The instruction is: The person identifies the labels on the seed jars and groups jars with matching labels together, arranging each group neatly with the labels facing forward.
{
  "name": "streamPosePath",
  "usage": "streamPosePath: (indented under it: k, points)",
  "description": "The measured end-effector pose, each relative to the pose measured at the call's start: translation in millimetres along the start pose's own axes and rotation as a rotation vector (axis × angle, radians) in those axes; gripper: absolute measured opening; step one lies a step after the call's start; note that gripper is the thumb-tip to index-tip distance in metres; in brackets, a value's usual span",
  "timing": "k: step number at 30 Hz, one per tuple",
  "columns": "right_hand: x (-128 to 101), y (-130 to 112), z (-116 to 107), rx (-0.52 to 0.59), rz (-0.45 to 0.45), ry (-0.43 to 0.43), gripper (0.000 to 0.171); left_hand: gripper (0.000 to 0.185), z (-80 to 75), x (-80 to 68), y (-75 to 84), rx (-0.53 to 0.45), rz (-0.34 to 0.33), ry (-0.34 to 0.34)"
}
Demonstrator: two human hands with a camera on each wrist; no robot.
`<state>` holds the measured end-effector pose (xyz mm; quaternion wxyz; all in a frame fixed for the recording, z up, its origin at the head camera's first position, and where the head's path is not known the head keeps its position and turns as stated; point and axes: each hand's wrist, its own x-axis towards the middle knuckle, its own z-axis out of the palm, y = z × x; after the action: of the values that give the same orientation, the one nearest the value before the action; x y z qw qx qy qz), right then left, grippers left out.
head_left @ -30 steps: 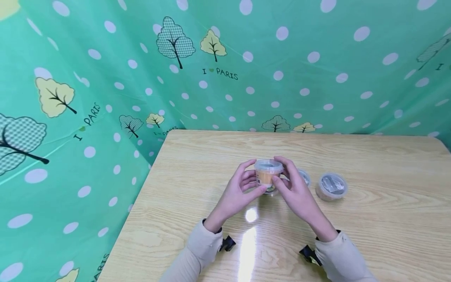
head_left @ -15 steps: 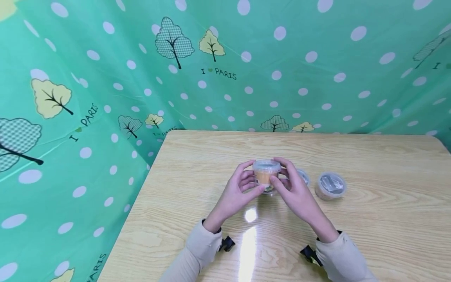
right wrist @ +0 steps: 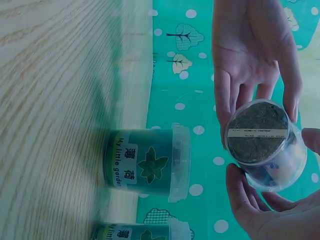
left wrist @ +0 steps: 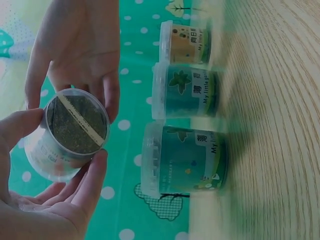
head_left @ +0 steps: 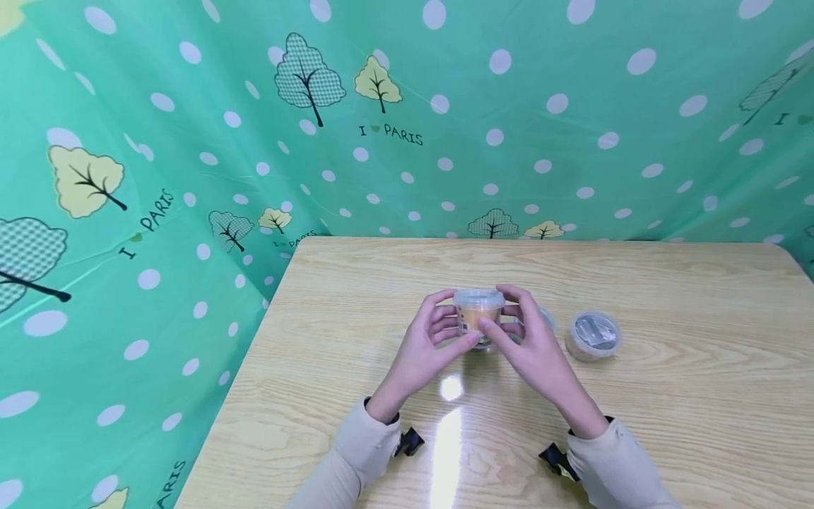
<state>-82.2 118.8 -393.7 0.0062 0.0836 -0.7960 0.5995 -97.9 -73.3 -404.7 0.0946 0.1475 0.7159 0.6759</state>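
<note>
A clear plastic tub (head_left: 475, 314) with a translucent lid and an orange label is held up over the table by both hands. My left hand (head_left: 427, 348) grips its left side, thumb low on the front and fingers behind. My right hand (head_left: 537, 346) grips the right side, its thumb across the label. The left wrist view shows the tub's base (left wrist: 75, 131), dark filling under a pale printed strip. Two tubs with green leaf-picture labels, a nearer one (left wrist: 187, 160) and a middle one (left wrist: 185, 92), stand beyond, beside an orange-labelled tub (left wrist: 189, 44).
On the wooden table (head_left: 699, 396), one lidded tub (head_left: 594, 335) stands right of my right hand; another (head_left: 547, 322) is partly hidden behind that hand. A green dotted curtain (head_left: 572, 141) hangs along the back and left edges. Both sleeves carry black wrist mounts.
The held tub has turned slightly, bringing a dark printed patch into view on its left side. My right thumb has slid left across its front. The head view has shifted a little.
</note>
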Motion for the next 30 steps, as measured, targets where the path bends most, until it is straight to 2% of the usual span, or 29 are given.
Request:
streamPosePath:
  k: [10, 17, 24, 30]
  points:
    - [-1.0, -1.8, 2.7, 0.015, 0.013, 0.008, 0.063, 0.072, 0.1, -1.2, -0.3, 0.045, 0.038, 0.004]
    - [-0.3, 0.0, 2.3, 0.025, -0.022, 0.022, 0.06, 0.07, -1.9, -1.7, 0.6, 0.024, 0.038, -0.006]
    - [0.8, 2.2, 1.5, 0.036, -0.065, 0.019, 0.059, 0.069, -4.9, -1.0, -1.6, 0.003, 0.086, -0.035]
    - [0.5, 3.4, 1.8, 0.065, -0.085, 0.003, 0.056, 0.068, -6.2, -0.9, -3.2, -0.018, 0.1, -0.054]
